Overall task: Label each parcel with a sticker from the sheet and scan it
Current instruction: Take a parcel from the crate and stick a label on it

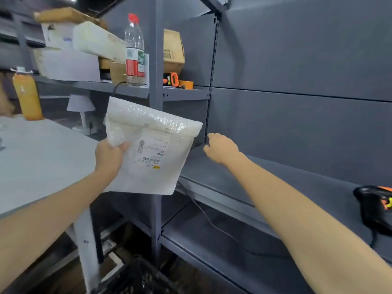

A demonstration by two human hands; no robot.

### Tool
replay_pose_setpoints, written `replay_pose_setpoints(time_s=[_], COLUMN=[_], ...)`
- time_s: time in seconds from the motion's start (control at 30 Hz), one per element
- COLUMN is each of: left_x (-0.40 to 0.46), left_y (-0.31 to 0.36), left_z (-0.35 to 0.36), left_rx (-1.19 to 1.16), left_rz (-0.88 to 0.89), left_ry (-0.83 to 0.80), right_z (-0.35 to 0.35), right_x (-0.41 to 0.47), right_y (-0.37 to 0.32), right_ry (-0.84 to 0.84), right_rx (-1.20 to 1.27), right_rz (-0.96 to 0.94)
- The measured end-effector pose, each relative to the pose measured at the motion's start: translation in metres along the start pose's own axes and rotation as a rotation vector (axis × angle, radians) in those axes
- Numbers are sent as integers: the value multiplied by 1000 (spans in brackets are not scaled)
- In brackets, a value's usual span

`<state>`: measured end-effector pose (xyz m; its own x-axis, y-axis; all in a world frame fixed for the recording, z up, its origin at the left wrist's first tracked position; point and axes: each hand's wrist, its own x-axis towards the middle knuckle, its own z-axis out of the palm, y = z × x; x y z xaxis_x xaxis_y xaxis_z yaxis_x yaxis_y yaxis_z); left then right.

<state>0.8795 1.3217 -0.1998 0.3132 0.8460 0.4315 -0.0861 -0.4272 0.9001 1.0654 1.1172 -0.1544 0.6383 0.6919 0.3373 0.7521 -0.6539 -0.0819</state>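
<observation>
A worker's left hand (109, 154) pinches a bubble-wrap parcel (148, 149) at its left edge, holding it upright off the bench's (42, 158) far corner. The right hand (221, 148), fingers loosely curled and empty, reaches over the grey shelf (265, 177), just right of the parcel. The barcoded label (151, 153) is too blurred to read. A scanner (375, 209) lies at the shelf's right end.

The bubble mailer (148, 149) is white with a bubbled texture and a black-barcoded label (151, 153). Shelving (275, 177) is dark grey. The water bottle (134, 49) has a red cap and red label. The tape dispenser (171, 80) is orange; the scanner (375, 206) black with orange.
</observation>
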Motion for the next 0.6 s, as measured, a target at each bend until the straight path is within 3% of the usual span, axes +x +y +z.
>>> replay_pose_setpoints(time_s=[0.3, 0.6], left_x=[17, -25], left_y=[61, 117], left_z=[104, 213], left_rx=[-10, -339], left_rz=[136, -35], left_ry=[-205, -335], right_z=[-32, -37], right_x=[-31, -82], right_y=[101, 180], right_ry=[54, 90], right_rx=[4, 409], right_rz=[253, 576])
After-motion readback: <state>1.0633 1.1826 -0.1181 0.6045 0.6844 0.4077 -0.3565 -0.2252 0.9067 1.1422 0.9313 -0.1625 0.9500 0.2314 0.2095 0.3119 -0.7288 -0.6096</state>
